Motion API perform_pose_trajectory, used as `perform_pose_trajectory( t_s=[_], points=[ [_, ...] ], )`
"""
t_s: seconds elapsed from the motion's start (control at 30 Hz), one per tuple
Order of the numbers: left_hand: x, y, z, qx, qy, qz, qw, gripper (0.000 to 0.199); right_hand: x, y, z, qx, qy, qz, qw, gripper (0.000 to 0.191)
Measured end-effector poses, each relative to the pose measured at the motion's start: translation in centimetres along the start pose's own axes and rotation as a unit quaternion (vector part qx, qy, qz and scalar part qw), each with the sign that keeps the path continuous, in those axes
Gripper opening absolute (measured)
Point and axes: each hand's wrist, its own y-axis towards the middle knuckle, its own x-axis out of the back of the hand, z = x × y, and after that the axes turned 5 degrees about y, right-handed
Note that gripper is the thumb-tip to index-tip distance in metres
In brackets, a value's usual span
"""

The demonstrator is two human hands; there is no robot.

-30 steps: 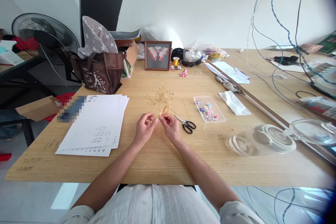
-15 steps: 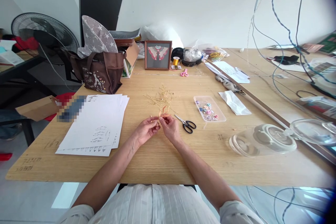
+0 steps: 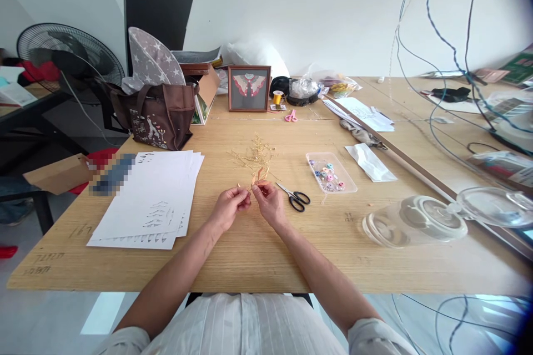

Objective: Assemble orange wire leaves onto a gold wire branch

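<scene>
The right hand [image 3: 270, 204] has its fingers closed in a pinch on the lower end of a small orange, petal-like piece [image 3: 260, 175]. The piece's narrow tips stand out past the fingertips on the far side, toward a loose pile of gold-coloured wires [image 3: 255, 151] lying on the counter [image 3: 233, 266]. Its base is hidden behind the thumb and index finger.

The left hand [image 3: 228, 206] is just beside the right, thumb and index finger pressed together and the other fingers curled in. Its fingertips are near the base of the piece; a small gold-coloured tip shows above its knuckles, but whatever lies between the fingers is too small to tell.

Black-handled scissors [image 3: 298, 199] lie near the right hand, blades pointing away from the person toward the wires. Farther right is a clear plastic tray [image 3: 350, 180] of beads and small coloured spools. A stack of printed paper sheets [image 3: 137, 205] lies well to the left of the hands, and pink scissors [image 3: 291, 116] are farther back, near a framed butterfly-like picture [image 3: 249, 90].
</scene>
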Motion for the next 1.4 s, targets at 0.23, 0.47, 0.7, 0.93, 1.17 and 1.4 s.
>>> perform_pose_trajectory(
  t_s=[0.23, 0.47, 0.7, 0.93, 1.17, 1.4],
  points=[
    [0.4, 0.2, -0.4, -0.068, 0.09, -0.019, 0.993, 0.021, -0.1, 0.1, -0.2, 0.0, 0.006, 0.005, 1.0, 0.023],
    [0.3, 0.3, 0.0, -0.082, 0.098, -0.018, 0.992, 0.02, 0.0, 0.1, 0.1, -0.002, 0.029, 0.038, 0.999, 0.019],
    [-0.1, 0.3, 0.4, -0.064, 0.032, -0.046, 0.996, 0.023, 0.1, 0.1, 0.2, -0.003, 0.008, 0.021, 1.0, 0.021],
    [-0.3, 0.3, 0.6, -0.074, 0.042, -0.064, 0.994, 0.024, 0.0, -0.1, 0.1, 0.042, 0.013, -0.034, 0.998, 0.019],
    [-0.5, 0.3, 0.9, -0.083, 0.034, -0.076, 0.993, 0.024, 0.0, -0.3, 0.3, 0.089, -0.034, -0.034, 0.995, 0.014],
    [-0.5, 0.2, 0.9, -0.096, 0.063, -0.087, 0.99, 0.023, 0.0, -0.1, 0.3, 0.034, 0.025, -0.024, 0.999, 0.019]
  ],
)
